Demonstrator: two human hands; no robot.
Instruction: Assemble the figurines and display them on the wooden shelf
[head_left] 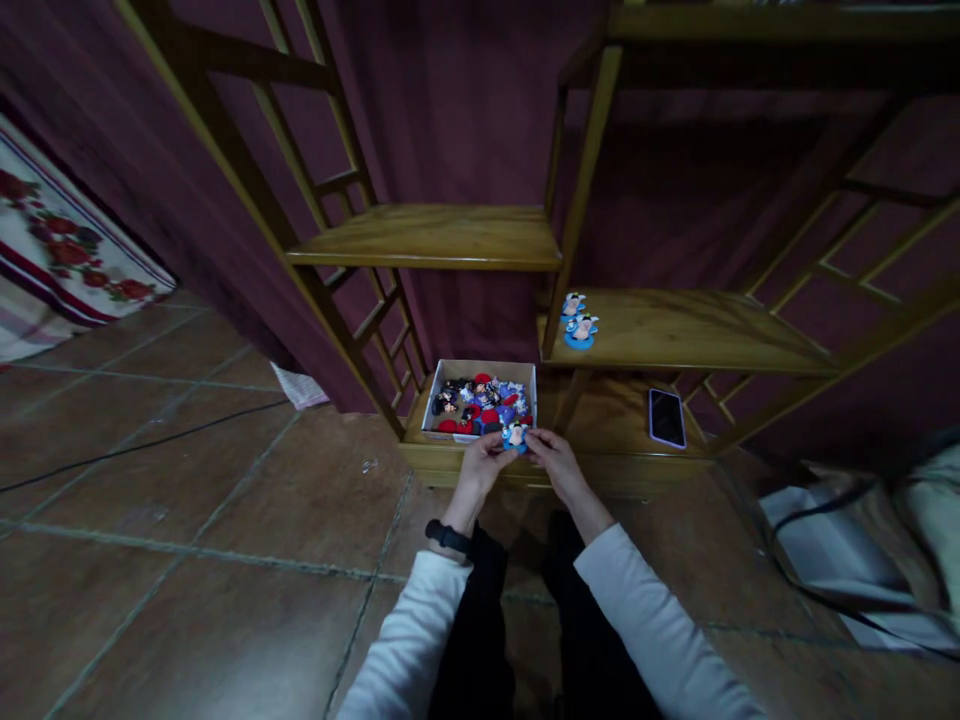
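Observation:
Between my two hands is a small toy figurine (514, 436) with a pale body and a blue base. My left hand (484, 462) pinches its left side, and my right hand (553, 457) grips it from the right. Just behind the hands, a white cardboard box (531, 375) holds several more figurines (489, 400) in red, black, purple and white, lying jumbled together. Two blue-based figurines like the held one stand on the right shelf (690, 325), a front figurine (580, 331) and a back figurine (573, 305), close to the wooden post.
The wooden shelf unit has a higher left shelf (427, 235) above the box. A phone (667, 418) lies on the lower right board. Dark red curtain (457, 110) hangs behind. A cable (150, 443) crosses the tiled floor at left; bags (832, 540) sit at right.

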